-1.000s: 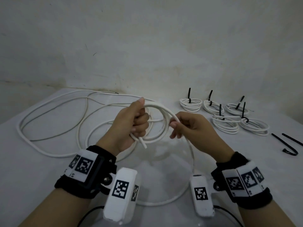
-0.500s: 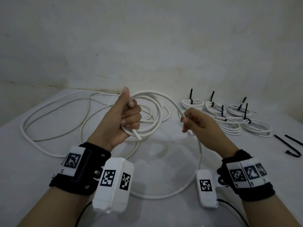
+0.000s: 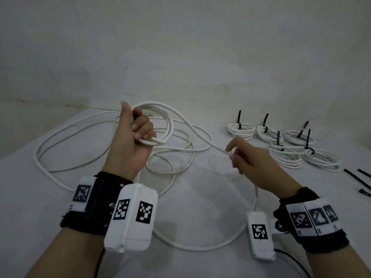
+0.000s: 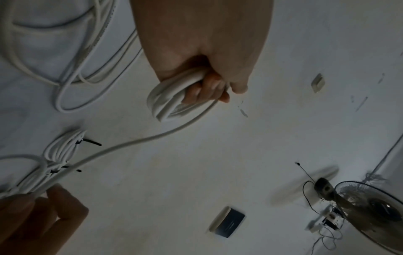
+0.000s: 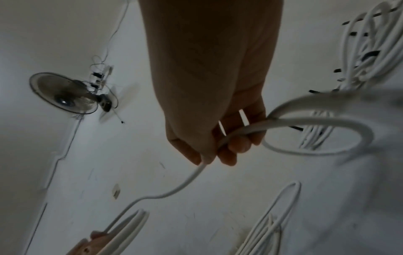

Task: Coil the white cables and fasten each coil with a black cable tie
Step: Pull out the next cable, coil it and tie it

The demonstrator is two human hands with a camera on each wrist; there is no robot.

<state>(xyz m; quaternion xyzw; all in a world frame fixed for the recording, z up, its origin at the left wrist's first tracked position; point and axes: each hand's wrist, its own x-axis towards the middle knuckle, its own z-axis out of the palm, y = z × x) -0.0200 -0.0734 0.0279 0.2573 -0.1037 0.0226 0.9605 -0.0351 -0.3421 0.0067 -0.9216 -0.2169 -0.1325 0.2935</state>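
Note:
My left hand (image 3: 138, 135) is raised over the table, fingers curled round a small coil of white cable (image 3: 160, 119), thumb up; the cut end sticks out to the right. The coil shows bunched in that fist (image 4: 172, 103) in the left wrist view. From it one strand runs down right to my right hand (image 3: 232, 155), which pinches it; the cable (image 5: 189, 179) passes through those fingers in the right wrist view. The rest of the cable (image 3: 60, 149) lies in loose loops on the table. Loose black cable ties (image 3: 359, 179) lie at the right edge.
Several finished white coils (image 3: 285, 143) with black ties stand at the back right of the white table (image 3: 200, 197). A plain wall rises right behind the table. A fan (image 4: 370, 207) shows in the wrist views.
My left hand rose and tilted back with the coil. My right hand slid away to the right along the cable, drawing out a longer strand between the hands.

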